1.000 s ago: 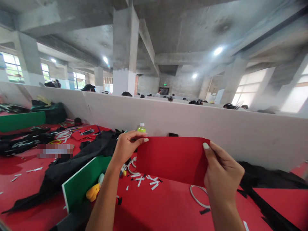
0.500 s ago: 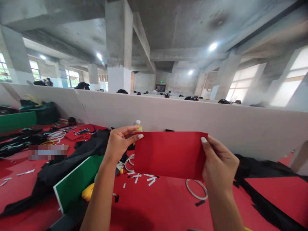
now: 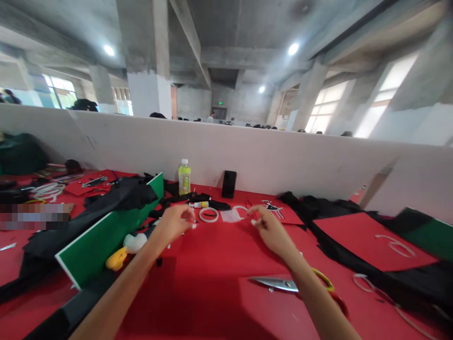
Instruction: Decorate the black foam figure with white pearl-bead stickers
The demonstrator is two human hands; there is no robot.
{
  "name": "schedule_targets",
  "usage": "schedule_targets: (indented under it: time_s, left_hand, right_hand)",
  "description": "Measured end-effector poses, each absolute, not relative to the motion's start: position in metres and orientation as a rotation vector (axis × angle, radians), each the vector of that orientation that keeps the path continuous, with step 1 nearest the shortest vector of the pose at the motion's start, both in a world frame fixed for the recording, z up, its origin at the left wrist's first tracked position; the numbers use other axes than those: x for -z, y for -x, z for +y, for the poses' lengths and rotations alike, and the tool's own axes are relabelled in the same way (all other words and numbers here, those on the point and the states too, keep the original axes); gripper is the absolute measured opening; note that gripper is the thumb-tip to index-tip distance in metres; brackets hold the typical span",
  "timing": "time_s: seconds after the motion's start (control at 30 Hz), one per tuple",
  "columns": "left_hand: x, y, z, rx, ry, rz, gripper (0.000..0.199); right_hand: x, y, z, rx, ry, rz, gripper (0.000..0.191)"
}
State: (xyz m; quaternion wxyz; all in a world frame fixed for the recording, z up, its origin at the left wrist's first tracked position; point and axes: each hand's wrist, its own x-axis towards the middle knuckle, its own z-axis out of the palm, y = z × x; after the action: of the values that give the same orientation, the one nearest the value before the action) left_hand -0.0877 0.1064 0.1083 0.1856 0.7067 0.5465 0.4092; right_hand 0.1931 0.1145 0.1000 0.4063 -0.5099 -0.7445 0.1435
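Observation:
My left hand (image 3: 179, 221) and my right hand (image 3: 269, 230) are held apart over the red tabletop, fingers curled inward. Between them a plain red paper sheet (image 3: 222, 243) seems to stretch from one thumb to the other; its edges blend into the red table. Beyond the hands lie a white tape ring (image 3: 208, 215), a small sheet of white dots (image 3: 230, 216) and a glue stick (image 3: 200, 205). Scissors (image 3: 279, 284) with yellow and red handles lie partly under my right forearm.
A drink bottle (image 3: 184, 178) and a black phone (image 3: 229, 184) stand near the pale partition (image 3: 265, 156). At left, a green board (image 3: 106, 238) leans beside a yellow and white plush toy (image 3: 118, 259). Black cloth (image 3: 343, 245) and red sheets (image 3: 375, 241) lie to the right.
The red sheet, upright between my hands before, is now lower and tilted flatter. The view has turned downward and right, bringing the scissors, bottle and phone into sight.

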Motion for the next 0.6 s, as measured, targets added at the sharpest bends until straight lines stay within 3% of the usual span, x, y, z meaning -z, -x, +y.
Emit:
schedule_targets:
  time_s: [0.13, 0.23, 0.43, 0.6]
  left_hand:
    - [-0.044, 0.088, 0.077, -0.799, -2.014, 1.645, 0.007]
    - [-0.022, 0.084, 0.057, -0.643, -2.09, 1.733, 0.014]
    - [-0.028, 0.072, 0.04, -0.313, -2.315, 1.837, 0.033]
    - [-0.033, 0.083, 0.041, -0.086, -2.475, 1.876, 0.035]
  right_hand:
    - [-0.039, -0.194, 0.085, -0.436, 1.338, -2.361, 0.06]
    - [-0.019, -0.19, 0.067, -0.373, 1.395, -2.58, 0.069]
    - [-0.024, -0.182, 0.064, -0.212, 1.472, -2.74, 0.064]
    - [-0.031, -0.162, 0.058, -0.06, 1.457, -2.84, 0.054]
